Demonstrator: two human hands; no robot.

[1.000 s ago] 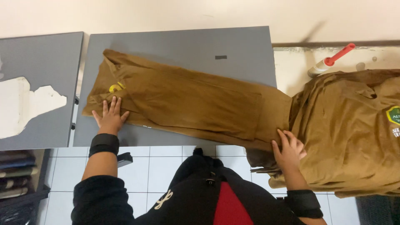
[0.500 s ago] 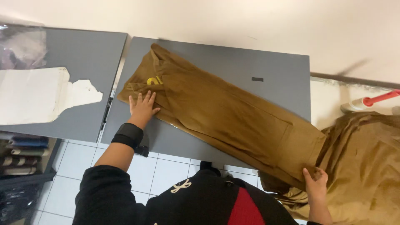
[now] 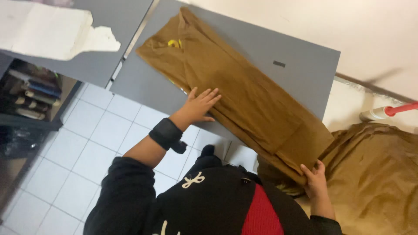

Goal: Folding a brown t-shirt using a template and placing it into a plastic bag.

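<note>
Since the earlier frame, the left hand [image 3: 198, 105] has been slid along the folded brown trousers [image 3: 237, 89] from the waistband end, where a yellow tag [image 3: 174, 43] shows, toward their middle. It is laid flat on the near edge of the cloth with the fingers spread apart. The right hand [image 3: 315, 182] is kept at the leg end of the trousers, which overhangs the corner of the grey table [image 3: 300, 76]; its fingers are closed on the hem. The trousers are stretched slantwise across the table. A heap of brown garments [image 3: 374, 174] is seen just beside the right hand, and a red-handled tool [image 3: 389, 111] lies beyond it. Torn white paper [image 3: 48, 26] rests on the neighbouring table
</note>
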